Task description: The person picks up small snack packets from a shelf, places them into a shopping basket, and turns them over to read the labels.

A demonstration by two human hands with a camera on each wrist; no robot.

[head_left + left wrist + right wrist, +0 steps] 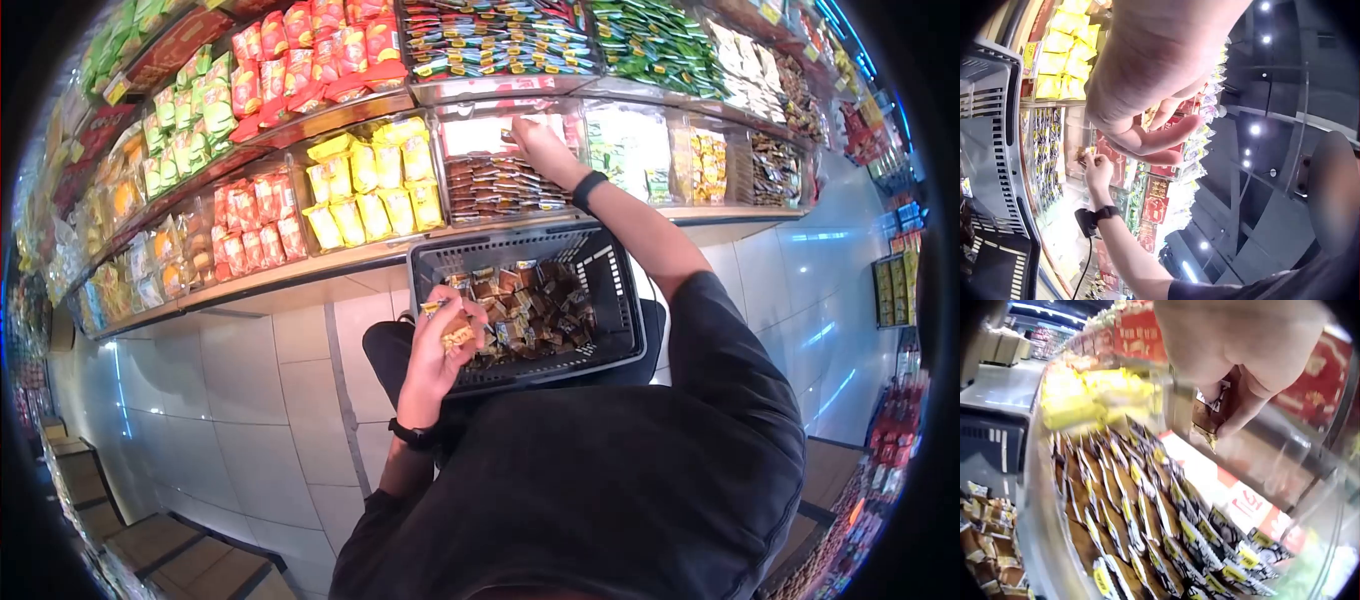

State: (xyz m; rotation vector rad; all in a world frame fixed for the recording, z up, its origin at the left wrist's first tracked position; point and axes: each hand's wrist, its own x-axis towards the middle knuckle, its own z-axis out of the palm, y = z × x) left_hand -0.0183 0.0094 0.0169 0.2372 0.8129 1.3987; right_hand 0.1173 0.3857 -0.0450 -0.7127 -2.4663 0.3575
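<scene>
My right hand (545, 152) reaches over the shelf bin of upright brown packets (500, 187). In the right wrist view its fingers pinch a small brown packet (1208, 415) above the rows of brown packets (1129, 506). My left hand (440, 345), raised over the left side of the black basket (636, 345), holds several small packets (457, 328) in its curled fingers. Many brown packets (530, 310) lie loose in the basket. In the left wrist view the left hand (1147, 94) mostly hides what it holds.
Bins of yellow packets (375, 180) and red packets (255, 215) stand left of the brown ones. Green and yellow-orange packets (708, 160) are to the right. An upper shelf row (495, 40) runs behind. Clear bin dividers and the wooden shelf edge (290, 268) border the basket.
</scene>
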